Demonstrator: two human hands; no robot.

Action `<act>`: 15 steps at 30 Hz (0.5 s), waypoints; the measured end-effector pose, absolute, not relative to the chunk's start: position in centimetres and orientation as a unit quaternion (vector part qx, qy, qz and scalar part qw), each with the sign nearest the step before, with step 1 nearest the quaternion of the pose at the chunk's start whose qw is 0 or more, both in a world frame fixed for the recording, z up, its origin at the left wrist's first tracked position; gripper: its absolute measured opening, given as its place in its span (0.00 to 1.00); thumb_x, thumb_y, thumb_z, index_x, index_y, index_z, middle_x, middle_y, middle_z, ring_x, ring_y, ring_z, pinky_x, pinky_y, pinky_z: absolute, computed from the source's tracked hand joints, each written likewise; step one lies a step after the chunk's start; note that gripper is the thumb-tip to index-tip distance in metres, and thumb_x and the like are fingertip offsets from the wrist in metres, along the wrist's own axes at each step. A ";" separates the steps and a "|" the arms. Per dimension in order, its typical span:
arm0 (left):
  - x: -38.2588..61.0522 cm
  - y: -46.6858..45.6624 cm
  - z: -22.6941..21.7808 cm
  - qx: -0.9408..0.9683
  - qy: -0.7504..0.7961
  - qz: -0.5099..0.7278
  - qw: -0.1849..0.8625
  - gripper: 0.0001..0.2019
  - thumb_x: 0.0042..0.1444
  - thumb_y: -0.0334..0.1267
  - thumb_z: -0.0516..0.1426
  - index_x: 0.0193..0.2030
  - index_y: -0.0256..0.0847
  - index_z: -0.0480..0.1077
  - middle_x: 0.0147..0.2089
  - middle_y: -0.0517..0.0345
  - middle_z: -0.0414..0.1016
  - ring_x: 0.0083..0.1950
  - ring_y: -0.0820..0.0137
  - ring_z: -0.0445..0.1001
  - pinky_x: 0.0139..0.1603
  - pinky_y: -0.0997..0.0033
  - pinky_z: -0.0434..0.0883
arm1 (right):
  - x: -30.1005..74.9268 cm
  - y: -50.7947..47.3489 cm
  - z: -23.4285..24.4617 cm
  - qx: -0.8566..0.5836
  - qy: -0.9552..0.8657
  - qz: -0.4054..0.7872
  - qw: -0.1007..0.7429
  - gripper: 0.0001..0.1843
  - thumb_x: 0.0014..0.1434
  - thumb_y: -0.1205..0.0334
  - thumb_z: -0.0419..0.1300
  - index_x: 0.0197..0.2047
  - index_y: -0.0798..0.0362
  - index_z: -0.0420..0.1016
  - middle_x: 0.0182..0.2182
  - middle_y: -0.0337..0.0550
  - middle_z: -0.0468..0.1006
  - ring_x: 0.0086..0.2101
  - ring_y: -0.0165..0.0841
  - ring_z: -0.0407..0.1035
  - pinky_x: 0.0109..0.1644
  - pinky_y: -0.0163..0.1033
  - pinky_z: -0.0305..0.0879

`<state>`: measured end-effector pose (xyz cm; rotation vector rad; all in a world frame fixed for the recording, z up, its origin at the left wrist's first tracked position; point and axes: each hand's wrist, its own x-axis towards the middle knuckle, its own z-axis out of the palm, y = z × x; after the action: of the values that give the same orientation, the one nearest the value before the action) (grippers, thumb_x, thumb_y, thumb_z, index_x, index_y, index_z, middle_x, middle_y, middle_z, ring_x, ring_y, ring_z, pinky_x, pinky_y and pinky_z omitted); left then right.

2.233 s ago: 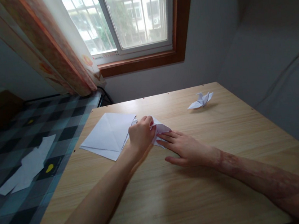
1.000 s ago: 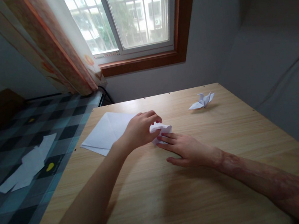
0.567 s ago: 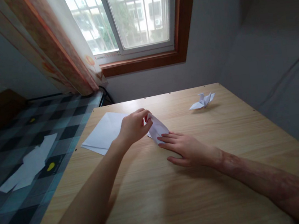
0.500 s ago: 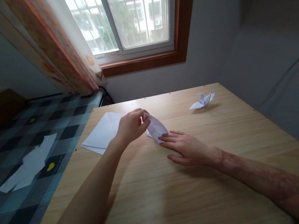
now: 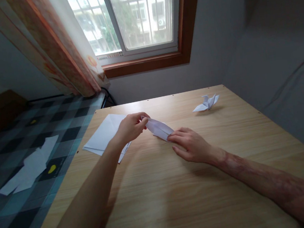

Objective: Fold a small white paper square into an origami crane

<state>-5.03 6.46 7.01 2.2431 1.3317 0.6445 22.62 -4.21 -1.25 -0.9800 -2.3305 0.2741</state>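
Left grip (image 5: 132, 127) sits further left than before, clamped on one end of folded paper (image 5: 157, 128); the right grip (image 5: 191, 144), thumb apart from fingers, touches the other end. Beyond the right grip stands a paper crane (image 5: 207, 103).

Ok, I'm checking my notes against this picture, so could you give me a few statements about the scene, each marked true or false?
1. The left hand pinches one end of the folded paper. True.
2. The bird is right of the stack. True.
3. The right hand touches the bird. False: it touches the folded paper's other end.
4. Loose paper lies on the bed. True.
5. The stack lies on the bed. False: it is on the table.
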 end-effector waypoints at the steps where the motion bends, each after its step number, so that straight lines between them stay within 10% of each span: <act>1: -4.9 6.4 7.0 0.814 0.483 0.234 0.223 0.15 0.63 0.40 0.54 0.44 0.43 0.84 0.29 0.60 0.80 0.29 0.70 0.75 0.32 0.72 0.65 | 22.6 -4.2 -1.3 -0.374 -0.870 0.105 0.303 0.16 0.71 0.63 0.62 0.61 0.49 0.79 0.55 0.51 0.85 0.54 0.48 0.76 0.65 0.57 0.72; 10: -3.7 5.1 7.0 0.881 0.369 0.205 0.213 0.15 0.63 0.36 0.53 0.44 0.43 0.82 0.34 0.59 0.81 0.33 0.70 0.73 0.37 0.71 0.67 | 22.7 -4.3 -1.6 -0.420 -0.792 0.127 0.425 0.07 0.72 0.60 0.61 0.52 0.47 0.72 0.42 0.47 0.78 0.42 0.44 0.74 0.50 0.50 0.73; 15: -2.9 4.4 6.9 0.900 0.305 0.199 0.239 0.15 0.65 0.34 0.54 0.47 0.43 0.82 0.41 0.55 0.84 0.38 0.69 0.76 0.40 0.69 0.71 | 22.7 -4.3 -2.2 -0.439 -0.763 0.144 0.453 0.25 0.69 0.54 0.67 0.65 0.46 0.66 0.48 0.48 0.79 0.44 0.44 0.75 0.53 0.52 0.76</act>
<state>-2.93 4.42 6.91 2.4645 0.8340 0.5441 22.73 -4.27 -2.21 -1.0840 -1.8835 0.3546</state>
